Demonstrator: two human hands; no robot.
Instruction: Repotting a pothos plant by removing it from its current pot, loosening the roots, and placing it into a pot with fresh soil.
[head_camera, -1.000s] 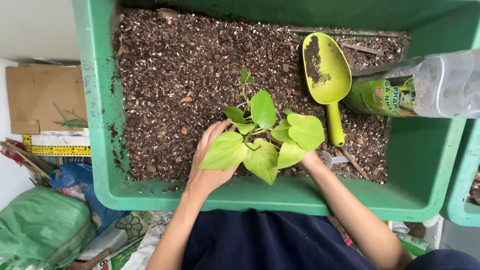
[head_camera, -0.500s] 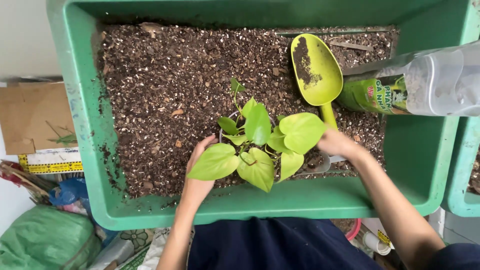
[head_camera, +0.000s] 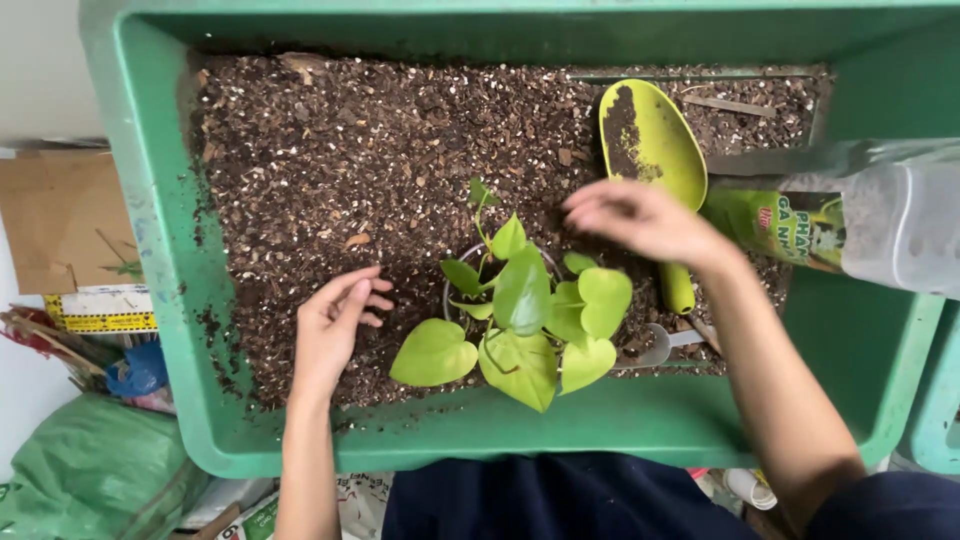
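Note:
A small plant with bright green heart-shaped leaves (head_camera: 525, 310) stands in a clear pot sunk into dark potting mix inside a large green tub (head_camera: 150, 250). My left hand (head_camera: 335, 325) lies flat on the soil just left of the plant, fingers apart, holding nothing. My right hand (head_camera: 640, 220) hovers blurred over the soil to the upper right of the plant, fingers loosely spread and empty. Behind that hand a yellow-green scoop (head_camera: 650, 150) rests on the soil, with soil in its bowl.
A clear plastic bag with a green printed label (head_camera: 850, 225) lies across the tub's right side. Another green container edge (head_camera: 935, 410) shows at far right. Cardboard (head_camera: 55, 225) and a green bag (head_camera: 90, 470) sit left of the tub.
Both hands have let go of the plant. The left one moved left onto the soil; the right one lifted up and away toward the scoop.

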